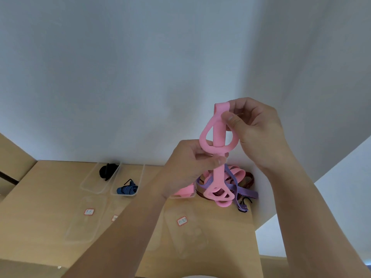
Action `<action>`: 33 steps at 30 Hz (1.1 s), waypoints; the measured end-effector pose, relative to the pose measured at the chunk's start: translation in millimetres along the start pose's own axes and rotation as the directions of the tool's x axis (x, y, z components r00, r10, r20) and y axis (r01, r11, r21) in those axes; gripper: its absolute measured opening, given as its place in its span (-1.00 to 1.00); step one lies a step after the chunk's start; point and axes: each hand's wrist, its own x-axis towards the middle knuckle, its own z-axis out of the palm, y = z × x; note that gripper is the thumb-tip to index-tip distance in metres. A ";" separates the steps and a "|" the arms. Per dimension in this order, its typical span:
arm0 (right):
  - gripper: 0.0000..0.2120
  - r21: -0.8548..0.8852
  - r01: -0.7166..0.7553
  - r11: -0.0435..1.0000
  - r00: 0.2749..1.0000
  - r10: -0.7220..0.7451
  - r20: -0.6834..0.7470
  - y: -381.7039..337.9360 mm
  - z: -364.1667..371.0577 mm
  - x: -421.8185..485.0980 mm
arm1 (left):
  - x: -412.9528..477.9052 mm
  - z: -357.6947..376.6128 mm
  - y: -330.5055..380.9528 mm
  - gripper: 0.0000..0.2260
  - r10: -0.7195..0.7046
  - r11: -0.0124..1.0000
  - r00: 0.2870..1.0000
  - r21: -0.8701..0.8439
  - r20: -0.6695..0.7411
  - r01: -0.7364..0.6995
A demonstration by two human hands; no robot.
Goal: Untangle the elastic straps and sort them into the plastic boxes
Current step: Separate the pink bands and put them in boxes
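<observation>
I've got the pink flat elastic strap (217, 133) lifted right above the tangled pile of pink, purple and dark red straps (244, 186). My right hand (255, 133) is pinching the top loop between thumb and fingers, my left hand (192, 165) is curled round the middle just below, and the lower end dangles down to the pile. Left of that pile on the light wooden tabletop (50, 197) sit three clear plastic boxes (90, 185): the nearest holds pink straps (184, 192), the next a blue striped strap (127, 190), the farthest a black strap (108, 171).
</observation>
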 end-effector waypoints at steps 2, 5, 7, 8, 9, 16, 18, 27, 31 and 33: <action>-0.84 -0.017 0.002 1.000 1.000 -0.002 -0.002 -0.5 -3.4 0.6 | 0.4 1.4 0.4 -0.85 -0.004 1.000 1.000 -0.022 0.026 0.005; -0.87 -0.036 0.012 0.999 1.000 -0.012 -0.002 -1.5 -7.4 1.0 | 2.8 3.8 -1.5 -0.89 -0.026 0.997 1.000 -0.072 0.008 0.027; -0.89 -0.068 0.027 0.997 1.000 -0.028 -0.005 -3.6 -8.4 1.1 | 6.2 4.9 -1.6 -0.90 -0.049 0.997 0.998 -0.063 -0.025 0.048; -0.90 -0.086 0.039 0.996 0.999 -0.040 -0.008 -4.9 -8.8 1.1 | 8.0 5.7 -0.6 -0.89 -0.070 0.996 0.996 -0.063 -0.046 0.067; -0.90 -0.100 0.053 0.994 0.999 -0.054 -0.009 -6.1 -9.1 1.3 | 9.8 6.4 0.9 -0.88 -0.095 0.994 0.993 -0.068 -0.066 0.091; -0.88 -0.306 0.317 0.898 0.948 -0.305 0.088 -2.1 -15.6 -10.0 | 21.2 5.9 12.2 -0.76 -0.203 0.976 0.972 -0.098 -0.120 0.192; -0.82 -0.401 0.426 0.811 0.902 -0.414 0.123 4.2 -16.7 -16.0 | 23.7 5.6 14.6 -0.79 -0.238 0.963 0.968 -0.151 -0.082 0.224; -0.69 -0.562 0.624 0.543 0.774 -0.531 0.346 33.3 -24.9 -39.4 | 33.5 -1.9 30.8 -0.85 -0.289 0.906 0.953 -0.297 0.093 0.303; -0.67 -0.558 0.622 0.549 0.775 -0.533 0.340 36.9 -26.5 -42.4 | 32.6 -6.7 36.1 -0.89 -0.296 0.889 0.944 -0.319 0.144 0.328; -0.66 -0.557 0.622 0.551 0.776 -0.527 0.346 39.1 -27.1 -43.3 | 31.9 -8.0 38.0 -0.84 -0.294 0.891 0.944 -0.316 0.148 0.326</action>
